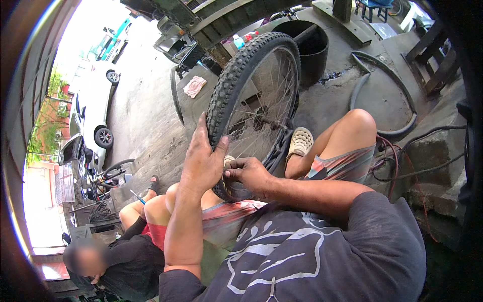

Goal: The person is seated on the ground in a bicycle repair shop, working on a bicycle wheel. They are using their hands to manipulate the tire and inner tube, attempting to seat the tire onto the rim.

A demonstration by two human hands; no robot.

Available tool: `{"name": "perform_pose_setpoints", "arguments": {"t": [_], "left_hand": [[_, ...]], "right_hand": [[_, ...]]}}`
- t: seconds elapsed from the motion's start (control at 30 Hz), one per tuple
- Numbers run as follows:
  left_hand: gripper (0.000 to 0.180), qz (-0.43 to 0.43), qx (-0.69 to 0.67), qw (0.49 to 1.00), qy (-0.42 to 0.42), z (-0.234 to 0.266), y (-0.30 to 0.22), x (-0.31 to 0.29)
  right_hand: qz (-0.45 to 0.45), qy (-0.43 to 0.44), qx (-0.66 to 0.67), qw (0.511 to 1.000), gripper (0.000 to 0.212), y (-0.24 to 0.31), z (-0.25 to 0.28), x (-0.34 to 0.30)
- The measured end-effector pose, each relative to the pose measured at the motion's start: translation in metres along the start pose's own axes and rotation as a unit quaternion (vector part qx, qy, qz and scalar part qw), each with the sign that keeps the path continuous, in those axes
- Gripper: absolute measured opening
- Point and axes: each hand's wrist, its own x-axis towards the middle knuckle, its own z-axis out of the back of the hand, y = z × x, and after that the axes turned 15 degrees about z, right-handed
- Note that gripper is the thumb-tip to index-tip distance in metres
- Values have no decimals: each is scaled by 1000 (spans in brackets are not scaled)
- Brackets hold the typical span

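Note:
A bicycle wheel (217, 103) with a black knobby tire stands tilted before me, its lower part between my legs. My left hand (203, 157) grips the tire's near left side, with the fingers along the tread and the thumb over the sidewall. Close beside it, my right hand (247, 175) is closed in a pinch at the rim's near edge. What its fingertips hold is too small and partly hidden to name. Thin spokes run from the rim to the hub (261, 120) in the wheel's middle.
Behind the wheel stands a dark round tub (314, 55). A loose black tire (358, 95) lies at the right, near hoses (432, 128). A pink cloth (194, 86) lies on the ground. At lower left sits another person (131, 269); a white car (98, 108) is parked beyond.

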Motion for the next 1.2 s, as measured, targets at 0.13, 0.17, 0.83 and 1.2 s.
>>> {"name": "perform_pose_setpoints", "arguments": {"t": [0.13,0.17,0.83,1.2], "left_hand": [[85,14,47,998,-27,10,-4,-3],[85,33,48,998,-24,8,-6,-3],[64,6,-23,999,-43,8,6,7],[76,-94,33,975,-197,-9,1,7]], "right_hand": [[46,74,-23,996,34,13,-16,2],[45,99,-27,994,35,17,-14,-3],[550,108,-645,519,68,217,44,55],[367,330,-745,448,21,252,27,109]]}}
